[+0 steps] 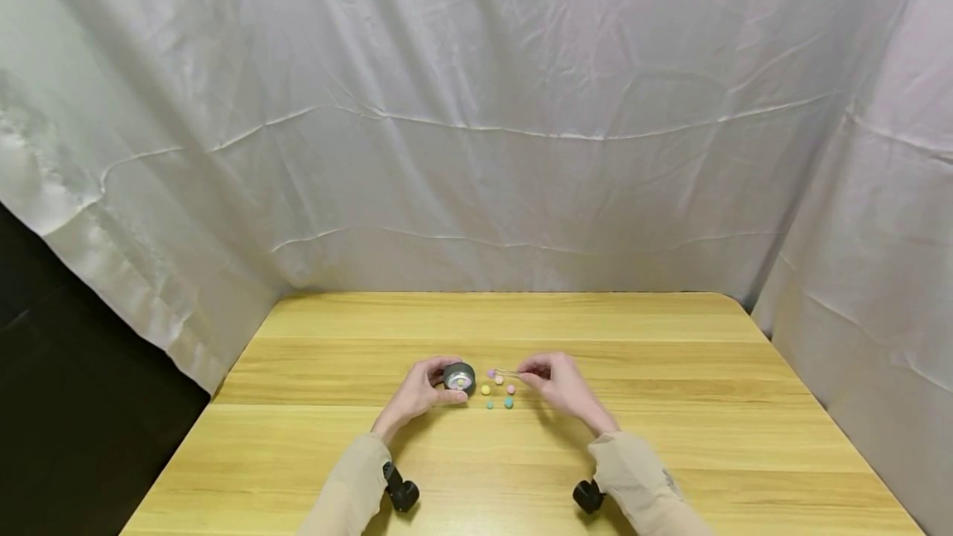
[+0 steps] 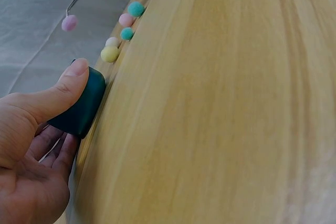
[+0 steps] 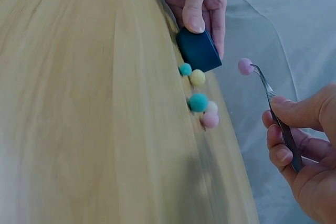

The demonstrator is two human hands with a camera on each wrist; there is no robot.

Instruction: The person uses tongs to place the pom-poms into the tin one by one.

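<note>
In the frame's lower center, the right grip [image 1: 562, 387] pinches tweezers [image 3: 285, 132] holding a purple ball [image 3: 245, 66] aloft. Left of it, the left grip [image 1: 417, 395] clasps a dark cup [image 3: 197, 51] with at least one ball inside. Between them on the tabletop [image 1: 506, 470], five balls [image 3: 198, 102] remain; the work seems partway.

Balls are sitting between two hands on a table

Five loose balls [image 3: 198, 102] are lying on the table [image 1: 491, 470], with the left hand [image 1: 419, 394] holding a container [image 3: 199, 51] just left of them; at least one ball is sitting inside. From the right, the right hand [image 1: 560, 385] is holding tweezers [image 3: 287, 136], another ball [image 3: 245, 66] hanging at their tips above the table. A curtain [image 1: 476, 106] is hanging behind.
</note>
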